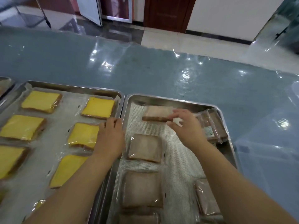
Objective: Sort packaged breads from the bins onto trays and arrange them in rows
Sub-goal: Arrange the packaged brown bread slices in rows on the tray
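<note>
Two steel trays lie side by side. The left tray [76, 88] holds several wrapped yellow breads [41, 101] in rows. The right tray [176, 100] holds wrapped brown breads [145, 147] in a column on its left side. My right hand [186, 126] grips the right end of a brown bread [157, 113] at the tray's far end and pinches its white wrapper flap. My left hand [110, 136] rests on the right edge of the left tray, fingers curled loosely over a yellow bread [83, 135]; whether it holds the bread is unclear.
A small stack of wrapped brown breads [213, 125] leans at the right tray's far right corner, and more [205, 198] lie near its right side. A third tray's corner [6, 83] shows at far left. The table [145, 65] is covered in glossy blue film.
</note>
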Available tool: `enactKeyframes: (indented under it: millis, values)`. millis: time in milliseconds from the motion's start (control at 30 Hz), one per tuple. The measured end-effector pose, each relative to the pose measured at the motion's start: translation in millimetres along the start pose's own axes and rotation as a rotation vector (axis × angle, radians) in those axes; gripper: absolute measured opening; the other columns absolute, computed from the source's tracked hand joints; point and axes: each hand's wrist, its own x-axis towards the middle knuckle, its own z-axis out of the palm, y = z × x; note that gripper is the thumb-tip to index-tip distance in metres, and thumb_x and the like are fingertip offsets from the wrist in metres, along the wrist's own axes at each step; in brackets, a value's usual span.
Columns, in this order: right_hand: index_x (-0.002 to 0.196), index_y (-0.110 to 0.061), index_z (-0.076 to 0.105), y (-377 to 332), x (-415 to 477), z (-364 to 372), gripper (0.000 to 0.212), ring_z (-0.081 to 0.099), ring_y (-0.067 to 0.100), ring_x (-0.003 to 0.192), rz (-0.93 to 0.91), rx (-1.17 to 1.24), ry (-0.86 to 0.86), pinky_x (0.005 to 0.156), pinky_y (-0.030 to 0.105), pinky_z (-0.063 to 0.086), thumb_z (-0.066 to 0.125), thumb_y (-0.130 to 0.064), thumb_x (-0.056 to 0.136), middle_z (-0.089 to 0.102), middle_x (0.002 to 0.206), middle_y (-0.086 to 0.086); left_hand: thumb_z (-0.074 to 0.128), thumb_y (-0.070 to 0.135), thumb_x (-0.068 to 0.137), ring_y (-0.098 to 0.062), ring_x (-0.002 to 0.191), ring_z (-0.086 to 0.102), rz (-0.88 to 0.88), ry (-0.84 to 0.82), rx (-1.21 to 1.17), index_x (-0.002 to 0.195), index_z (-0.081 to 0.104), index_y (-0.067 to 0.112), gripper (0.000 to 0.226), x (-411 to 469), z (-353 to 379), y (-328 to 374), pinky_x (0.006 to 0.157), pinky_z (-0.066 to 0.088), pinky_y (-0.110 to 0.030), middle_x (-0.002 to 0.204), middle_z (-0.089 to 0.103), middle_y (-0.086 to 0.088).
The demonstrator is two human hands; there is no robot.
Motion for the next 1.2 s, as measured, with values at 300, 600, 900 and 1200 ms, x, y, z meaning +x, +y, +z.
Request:
enactKeyframes:
  millis: [300,600,900,1200]
  values:
    - [0.145,-0.017,0.034,21.9,19.6,38.0,0.070,0.049,0.026,0.122,0.308,-0.045,-0.200,0.097,0.034,0.043,0.068,-0.034,0.086,0.041,0.143,0.010,0.054,0.013,0.090,-0.036,0.113,0.044,-0.123,-0.149,-0.147,0.125,0.052,0.002,0.037,-3.2,20.8,-8.1,0.093,0.042,-0.044,0.132,0.043,-0.021]
    - [0.135,-0.019,0.051,4.1,38.5,54.2,0.046,0.059,0.020,0.110,0.165,-0.033,-0.147,0.095,0.035,0.048,0.064,-0.016,0.090,0.053,0.136,0.000,0.044,0.020,0.097,-0.033,0.123,0.040,-0.145,-0.138,-0.220,0.132,0.049,0.004,0.039,-4.9,20.0,-7.8,0.101,0.037,-0.042,0.138,0.042,-0.020]
    - [0.132,-0.023,0.053,10.4,9.9,18.5,0.046,0.055,0.017,0.112,0.117,-0.173,-0.158,0.094,0.035,0.047,0.064,-0.035,0.089,0.051,0.135,-0.002,0.056,0.007,0.087,-0.042,0.125,0.038,-0.079,-0.277,-0.047,0.133,0.042,-0.004,0.049,0.5,12.4,1.0,0.100,0.039,-0.044,0.140,0.034,-0.027]
    - [0.110,-0.018,0.067,61.7,-35.9,-59.8,0.022,0.056,0.022,0.101,0.211,-0.281,0.243,0.078,0.027,0.040,0.064,-0.020,0.087,0.059,0.116,0.001,0.042,0.039,0.094,-0.025,0.132,0.019,0.156,-0.440,-0.129,0.136,0.041,0.022,0.045,22.3,2.3,80.9,0.109,0.019,-0.042,0.145,0.028,0.000]
